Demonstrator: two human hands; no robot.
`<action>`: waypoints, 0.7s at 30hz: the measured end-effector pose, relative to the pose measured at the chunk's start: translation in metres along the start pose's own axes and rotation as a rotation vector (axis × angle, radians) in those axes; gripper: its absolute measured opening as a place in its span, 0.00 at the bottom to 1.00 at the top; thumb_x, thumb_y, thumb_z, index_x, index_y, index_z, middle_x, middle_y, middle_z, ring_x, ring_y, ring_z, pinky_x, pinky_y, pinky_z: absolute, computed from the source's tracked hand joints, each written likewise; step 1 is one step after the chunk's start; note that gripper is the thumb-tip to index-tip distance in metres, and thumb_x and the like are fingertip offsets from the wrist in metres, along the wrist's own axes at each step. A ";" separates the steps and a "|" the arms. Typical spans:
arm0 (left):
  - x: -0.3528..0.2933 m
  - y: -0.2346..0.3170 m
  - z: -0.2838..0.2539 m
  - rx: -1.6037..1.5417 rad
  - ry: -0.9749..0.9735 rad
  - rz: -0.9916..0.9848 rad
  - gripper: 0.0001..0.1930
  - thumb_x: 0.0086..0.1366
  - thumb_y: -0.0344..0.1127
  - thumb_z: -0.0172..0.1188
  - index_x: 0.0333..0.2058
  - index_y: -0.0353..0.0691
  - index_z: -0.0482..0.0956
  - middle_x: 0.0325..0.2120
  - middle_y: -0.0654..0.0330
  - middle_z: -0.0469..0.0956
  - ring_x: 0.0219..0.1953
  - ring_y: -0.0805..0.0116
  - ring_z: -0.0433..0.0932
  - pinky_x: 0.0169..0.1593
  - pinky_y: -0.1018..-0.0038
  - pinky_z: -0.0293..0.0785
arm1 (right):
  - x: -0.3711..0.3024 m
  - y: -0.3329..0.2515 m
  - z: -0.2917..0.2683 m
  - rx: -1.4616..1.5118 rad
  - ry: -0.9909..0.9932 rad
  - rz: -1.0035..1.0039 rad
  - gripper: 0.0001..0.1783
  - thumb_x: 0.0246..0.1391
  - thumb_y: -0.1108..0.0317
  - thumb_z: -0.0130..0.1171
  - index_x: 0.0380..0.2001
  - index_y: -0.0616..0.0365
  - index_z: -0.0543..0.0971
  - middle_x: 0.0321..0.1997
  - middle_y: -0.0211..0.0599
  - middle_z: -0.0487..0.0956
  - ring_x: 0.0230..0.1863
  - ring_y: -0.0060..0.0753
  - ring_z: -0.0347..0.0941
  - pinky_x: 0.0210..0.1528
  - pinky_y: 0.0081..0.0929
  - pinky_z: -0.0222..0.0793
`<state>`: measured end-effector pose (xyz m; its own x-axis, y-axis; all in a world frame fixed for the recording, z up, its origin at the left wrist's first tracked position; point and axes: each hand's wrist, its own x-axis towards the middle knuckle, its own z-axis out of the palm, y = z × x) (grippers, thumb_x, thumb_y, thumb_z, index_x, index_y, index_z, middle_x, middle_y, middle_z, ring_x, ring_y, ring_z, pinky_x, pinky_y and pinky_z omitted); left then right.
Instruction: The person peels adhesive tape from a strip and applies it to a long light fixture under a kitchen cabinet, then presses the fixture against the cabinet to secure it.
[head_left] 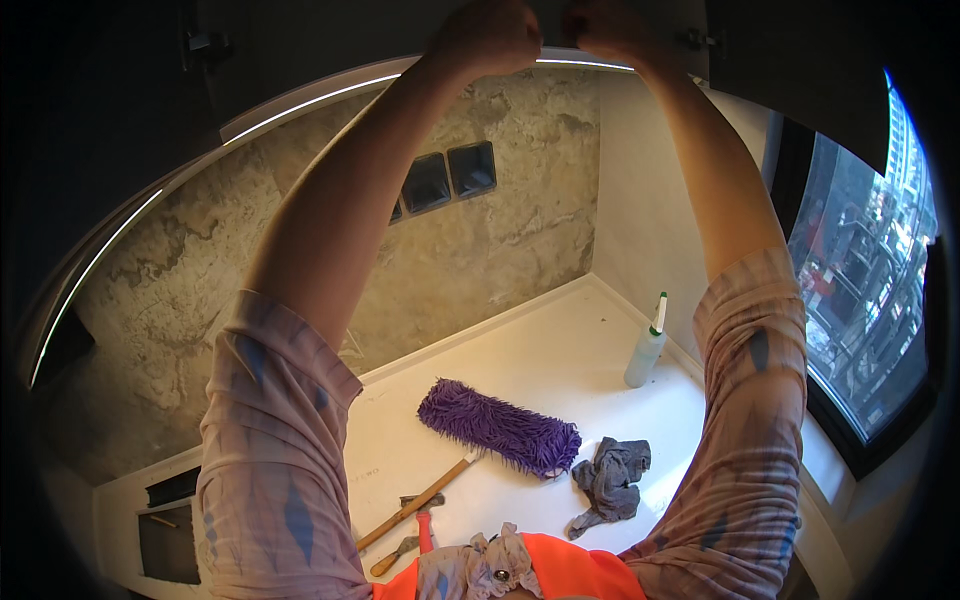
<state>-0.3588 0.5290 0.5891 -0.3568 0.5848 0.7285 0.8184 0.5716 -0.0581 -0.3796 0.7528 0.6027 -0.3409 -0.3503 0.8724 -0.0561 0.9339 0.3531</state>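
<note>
Both my arms reach up to a dark overhead cabinet (350,30) with its doors swung open. My left hand (495,38) is curled closed at the cabinet's lower front, just above a lit strip (585,64). Close to its right, my right hand (605,28) is also closed, its fingers partly lost in shadow. Whatever the two hands pinch or grip is too dark to make out.
Below, a white counter (400,400) bears a purple shaggy duster head (500,427), a grey cloth (612,480), a spray bottle (647,345), a wooden handle (420,503) and a red-handled hammer (425,528). A window (865,270) stands at the right.
</note>
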 end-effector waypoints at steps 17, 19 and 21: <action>-0.004 -0.007 -0.001 -0.006 0.034 0.014 0.11 0.54 0.32 0.51 0.27 0.40 0.84 0.27 0.48 0.82 0.32 0.52 0.82 0.38 0.58 0.76 | 0.053 -0.017 0.057 -0.110 0.168 0.240 0.10 0.44 0.65 0.58 0.27 0.58 0.83 0.36 0.49 0.81 0.39 0.56 0.78 0.40 0.46 0.76; 0.004 -0.005 0.011 -0.034 0.064 0.079 0.11 0.54 0.32 0.51 0.28 0.40 0.84 0.27 0.48 0.82 0.33 0.52 0.82 0.38 0.59 0.76 | 0.074 0.012 0.054 -0.084 0.337 0.431 0.10 0.45 0.65 0.58 0.26 0.61 0.82 0.32 0.50 0.81 0.34 0.53 0.79 0.37 0.45 0.76; 0.008 -0.004 0.011 -0.032 0.081 0.114 0.11 0.54 0.32 0.52 0.29 0.41 0.85 0.28 0.48 0.82 0.33 0.53 0.82 0.38 0.59 0.76 | 0.089 0.027 0.033 0.116 0.376 0.549 0.11 0.47 0.64 0.59 0.26 0.62 0.81 0.28 0.50 0.80 0.28 0.50 0.79 0.33 0.43 0.76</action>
<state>-0.3702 0.5377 0.5875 -0.2245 0.5959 0.7710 0.8661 0.4846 -0.1224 -0.4427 0.7492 0.6787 0.0001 0.1959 0.9806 -0.0760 0.9778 -0.1953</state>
